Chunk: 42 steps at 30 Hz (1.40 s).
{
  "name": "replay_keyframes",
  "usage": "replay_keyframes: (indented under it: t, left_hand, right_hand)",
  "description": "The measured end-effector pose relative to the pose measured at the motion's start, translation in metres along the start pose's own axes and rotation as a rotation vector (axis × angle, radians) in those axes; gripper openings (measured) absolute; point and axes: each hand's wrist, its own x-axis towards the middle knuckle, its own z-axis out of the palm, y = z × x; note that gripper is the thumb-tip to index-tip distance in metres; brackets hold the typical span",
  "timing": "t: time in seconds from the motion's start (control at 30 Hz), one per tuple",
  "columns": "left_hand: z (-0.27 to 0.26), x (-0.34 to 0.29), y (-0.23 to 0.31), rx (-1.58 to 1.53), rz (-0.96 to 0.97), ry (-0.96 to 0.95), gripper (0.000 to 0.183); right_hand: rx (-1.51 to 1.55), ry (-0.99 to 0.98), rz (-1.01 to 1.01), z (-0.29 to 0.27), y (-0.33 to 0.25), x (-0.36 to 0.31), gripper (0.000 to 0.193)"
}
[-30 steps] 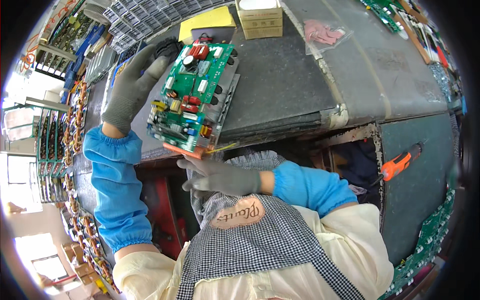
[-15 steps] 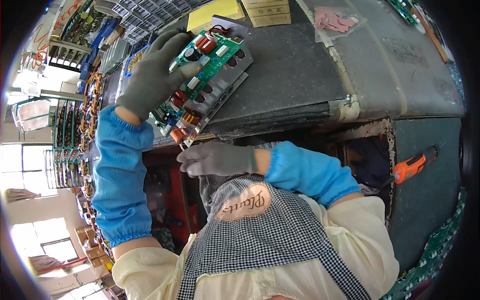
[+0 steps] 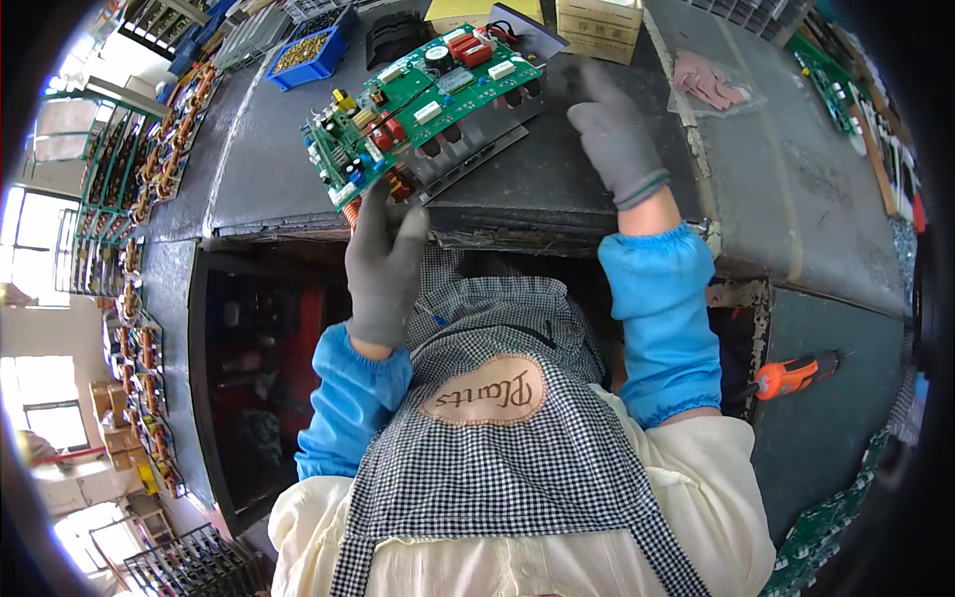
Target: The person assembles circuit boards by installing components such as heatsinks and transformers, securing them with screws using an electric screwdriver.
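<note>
A green circuit board [image 3: 408, 104] full of components lies on the dark bench top, mounted on a grey metal heat sink [image 3: 477, 154]. My left hand [image 3: 383, 274], in a grey glove, is at the board's near edge, by a copper coil [image 3: 351, 211]. Its thumb and fingers are apart; whether the fingertips touch the coils there, I cannot tell. To the right of the board, my right hand [image 3: 619, 144], gloved too, hovers over the bench with fingers stretched away from me. Those fingertips are blurred, and nothing shows in that hand.
Behind the board are a blue bin [image 3: 306, 58] of small brass parts, a black part [image 3: 395, 40] and a cardboard box [image 3: 599, 28]. A plastic bag with pink cloth [image 3: 708, 80] lies to the right. An orange power screwdriver [image 3: 796, 376] is at the lower right.
My left hand has left the board's top and come down to its near edge. My right hand has swung from before my apron up to the board's right. The view has shifted.
</note>
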Motion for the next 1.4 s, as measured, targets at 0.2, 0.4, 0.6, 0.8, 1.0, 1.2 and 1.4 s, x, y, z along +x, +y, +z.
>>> replay_keyframes:
  t: [0.2, 0.4, 0.6, 0.8, 1.0, 1.2, 1.4]
  left_hand:
    - [0.007, 0.011, -0.011, 0.239, 0.112, 0.082, 0.037]
    - [-0.001, 0.027, -0.026, 0.154, 0.171, 0.185, 0.029]
    - [0.006, 0.038, -0.026, 0.114, 0.205, 0.320, 0.031]
    - [0.009, 0.035, -0.019, 0.017, 0.107, 0.313, 0.031]
    - [0.010, 0.040, -0.021, 0.132, 0.089, 0.351, 0.030]
    - [0.011, 0.040, -0.024, 0.244, 0.182, 0.402, 0.030]
    - [0.011, 0.042, -0.027, 0.286, 0.209, 0.413, 0.031]
  right_hand:
    - [0.127, -0.060, -0.068, 0.017, -0.013, -0.018, 0.050]
    - [0.231, -0.128, 0.062, 0.005, -0.032, -0.035, 0.042]
    - [0.264, -0.120, 0.062, 0.014, -0.039, -0.043, 0.039]
    - [0.271, -0.124, 0.066, 0.015, -0.043, -0.047, 0.040]
    - [0.230, -0.099, 0.047, 0.017, -0.042, -0.048, 0.039]
    - [0.169, -0.113, 0.034, 0.016, -0.041, -0.049, 0.037]
    - [0.221, -0.101, 0.051, 0.018, -0.040, -0.049, 0.039]
